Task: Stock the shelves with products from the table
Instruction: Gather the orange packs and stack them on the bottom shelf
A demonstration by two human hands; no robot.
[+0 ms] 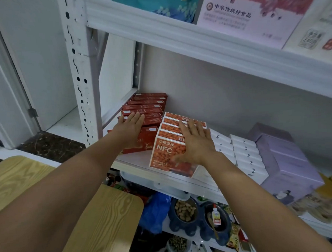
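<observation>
The row of orange NFC boxes (167,143), printed with berries, stands on the middle shelf (136,162) and runs from its front edge back toward the rear wall. The front box leans a little and shows you its full face. Your right hand (196,143) lies over the near end of that row. The fingers are spread and straight across the box tops, and the thumb reaches down over the front face. The grip is released, pressing rather than clasping.

Just to the left, touching the orange row, the red boxes (150,107) fill the shelf's left corner in a row of their own. Your left hand (130,125) rests flat on their tops with its fingers straight and close together, so that grip is released too.

To the right of the orange row sit two rows of white boxes (246,154), then a stack of lavender boxes (288,158). The upper shelf (196,46) carries a teal box (156,4) and a pink and white gift box (251,17) with Chinese lettering. The perforated white upright (76,63) stands at the rack's left.

Below the middle shelf you can see a blue plastic bag (155,212) and a bowl of kibble (185,210). The wood-grain bench (108,214) lies under your left forearm, near the camera.
</observation>
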